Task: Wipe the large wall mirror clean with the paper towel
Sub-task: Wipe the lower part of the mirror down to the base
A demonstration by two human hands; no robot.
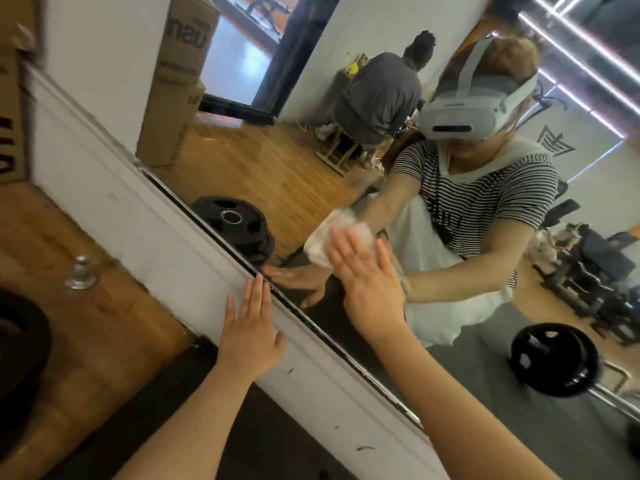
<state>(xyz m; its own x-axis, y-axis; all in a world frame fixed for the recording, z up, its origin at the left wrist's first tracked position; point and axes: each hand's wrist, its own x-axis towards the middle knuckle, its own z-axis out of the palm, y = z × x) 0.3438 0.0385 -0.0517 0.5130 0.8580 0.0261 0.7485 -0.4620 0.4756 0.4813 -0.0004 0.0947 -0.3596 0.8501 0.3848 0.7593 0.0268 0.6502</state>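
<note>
both arms reach forward. left hand [250,327] lies flat and open on the white frame [194,258]. right hand [367,285], fingers straight, presses the towel [323,242] flat on the mirror [277,168]; unwiped glass probably lies up and away.

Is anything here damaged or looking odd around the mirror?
Nothing is broken. The white baseboard below the mirror carries dark scuffs. The right hand presses the paper towel flat on the glass.
</note>
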